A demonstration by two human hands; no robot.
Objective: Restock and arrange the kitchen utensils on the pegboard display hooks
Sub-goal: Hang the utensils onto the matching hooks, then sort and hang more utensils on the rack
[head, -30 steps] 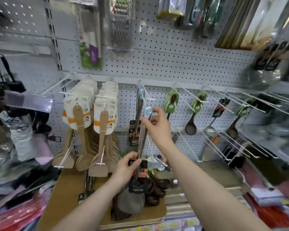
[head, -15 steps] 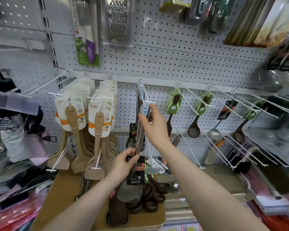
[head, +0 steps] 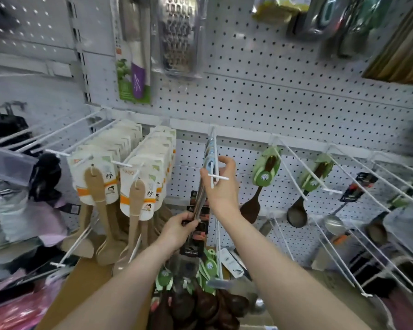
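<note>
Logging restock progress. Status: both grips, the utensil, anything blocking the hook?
Left grip holds steel utensil at its label. Right grip pinches its top at the hook tip. Threading unclear. Another utensil hangs further back.

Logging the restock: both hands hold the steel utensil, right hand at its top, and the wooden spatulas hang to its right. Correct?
No. The head view shows the wooden spatulas hanging left of the steel utensil, not right. The right hand holds its top, the left hand lower.
</note>
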